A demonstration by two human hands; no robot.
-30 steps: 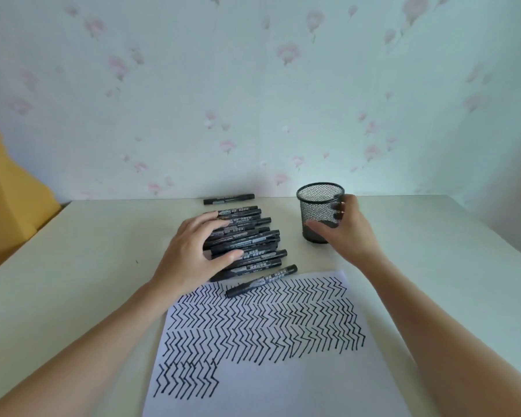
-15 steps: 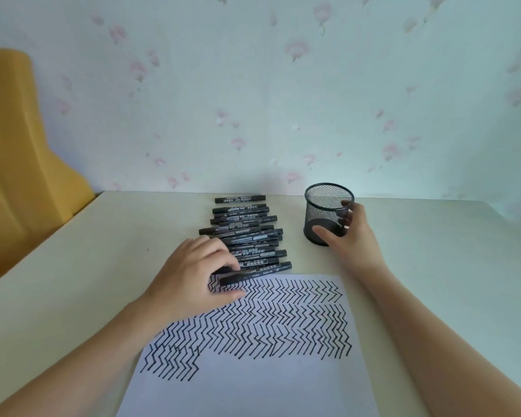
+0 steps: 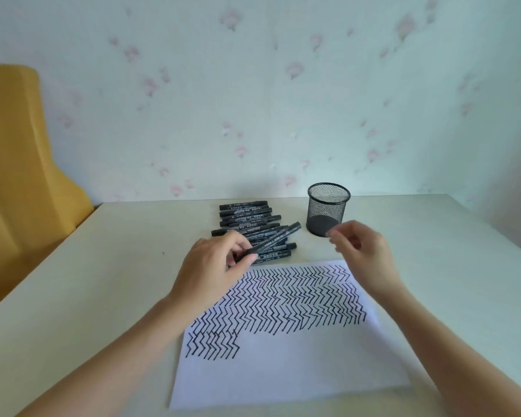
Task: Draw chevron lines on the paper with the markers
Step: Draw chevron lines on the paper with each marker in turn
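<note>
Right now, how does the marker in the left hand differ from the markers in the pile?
The held marker is lifted and tilted, its far end raised toward the mesh cup; the pile of markers lies flat on the table.
The left hand pinches the held marker at its near end; nothing touches the pile.
The held marker crosses the pile at an angle; the pile's markers lie roughly parallel.
Shared: all are black and look capped.

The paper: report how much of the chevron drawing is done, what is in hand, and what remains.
Done: chevron rows fill the far part of the paper, plus a short partial row at its near left.
In hand: the left hand grips one black marker, lifted over the pile of markers; the right hand hovers beside it, holding nothing. The marker looks capped.
Left: the near part of the sheet is blank.
</note>
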